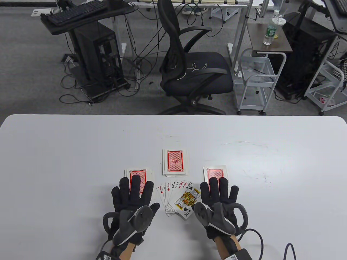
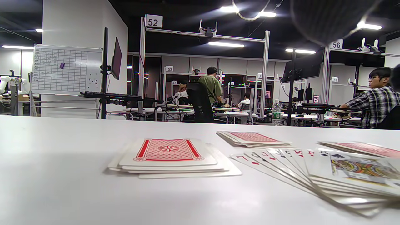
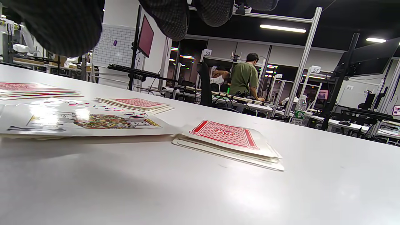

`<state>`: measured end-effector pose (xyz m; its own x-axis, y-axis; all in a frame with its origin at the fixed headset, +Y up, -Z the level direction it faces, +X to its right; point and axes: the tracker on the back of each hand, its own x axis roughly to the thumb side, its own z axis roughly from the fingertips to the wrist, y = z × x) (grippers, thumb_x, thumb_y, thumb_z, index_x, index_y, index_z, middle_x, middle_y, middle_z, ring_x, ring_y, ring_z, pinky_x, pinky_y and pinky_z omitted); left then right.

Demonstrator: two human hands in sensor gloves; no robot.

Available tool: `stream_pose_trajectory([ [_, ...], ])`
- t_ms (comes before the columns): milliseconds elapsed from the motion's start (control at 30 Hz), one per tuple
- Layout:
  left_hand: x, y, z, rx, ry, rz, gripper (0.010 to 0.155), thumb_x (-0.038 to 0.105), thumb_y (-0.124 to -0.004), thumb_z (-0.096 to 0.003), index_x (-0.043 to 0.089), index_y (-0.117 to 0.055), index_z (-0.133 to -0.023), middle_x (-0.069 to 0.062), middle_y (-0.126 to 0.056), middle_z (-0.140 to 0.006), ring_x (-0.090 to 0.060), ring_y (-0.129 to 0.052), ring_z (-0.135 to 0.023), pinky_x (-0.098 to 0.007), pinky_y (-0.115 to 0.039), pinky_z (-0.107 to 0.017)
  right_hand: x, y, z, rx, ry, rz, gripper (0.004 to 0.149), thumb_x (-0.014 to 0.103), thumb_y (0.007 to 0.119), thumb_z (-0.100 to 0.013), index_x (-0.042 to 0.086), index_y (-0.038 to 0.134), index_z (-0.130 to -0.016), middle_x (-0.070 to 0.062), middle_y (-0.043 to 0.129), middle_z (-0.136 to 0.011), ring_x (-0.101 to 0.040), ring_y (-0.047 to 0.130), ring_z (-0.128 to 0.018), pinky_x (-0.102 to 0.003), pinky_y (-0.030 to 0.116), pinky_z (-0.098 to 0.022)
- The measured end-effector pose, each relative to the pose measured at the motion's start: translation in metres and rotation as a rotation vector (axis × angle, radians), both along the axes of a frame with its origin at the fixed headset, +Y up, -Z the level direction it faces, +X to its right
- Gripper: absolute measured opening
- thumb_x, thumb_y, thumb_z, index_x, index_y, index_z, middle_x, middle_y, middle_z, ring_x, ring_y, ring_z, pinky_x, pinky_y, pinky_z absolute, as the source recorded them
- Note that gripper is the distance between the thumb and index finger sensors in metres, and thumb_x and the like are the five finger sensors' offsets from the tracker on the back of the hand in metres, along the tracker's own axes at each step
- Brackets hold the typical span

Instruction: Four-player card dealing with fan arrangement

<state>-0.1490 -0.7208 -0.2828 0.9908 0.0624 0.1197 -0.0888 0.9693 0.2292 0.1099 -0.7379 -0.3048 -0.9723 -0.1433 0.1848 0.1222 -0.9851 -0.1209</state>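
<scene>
Black-gloved hands [image 1: 132, 197] [image 1: 219, 199] flat, fingers spread, flanking card fan [image 1: 179, 199]

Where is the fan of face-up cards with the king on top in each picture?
Table view: the face-up fan lies bottom centre, between the two hands.
Left wrist view: lower right.
Right wrist view: left, mid-height.
Shared landmark: the far face-down pile just beyond the fan.
</scene>
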Motion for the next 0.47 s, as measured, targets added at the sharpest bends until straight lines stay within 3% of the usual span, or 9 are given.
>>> stream_pose_trajectory([
  [467,-0.0007,0.0005,0.0003,-0.006,-0.003,0.002,0.076,0.063,-0.072,-0.0476,0.039,-0.039,-0.112,-0.004,-0.02,-0.121,-0.05,-0.019,-0.107,-0.067,-0.023,-0.068,-0.0004,0.0005,0.001,0.013,0.0,-0.001,0.083,0.058,0.069,-0.053,0.013,0.036,-0.114,-0.024,0.023,-0.113,-0.062,0.02,-0.101,-0.077,0.018,-0.058],
])
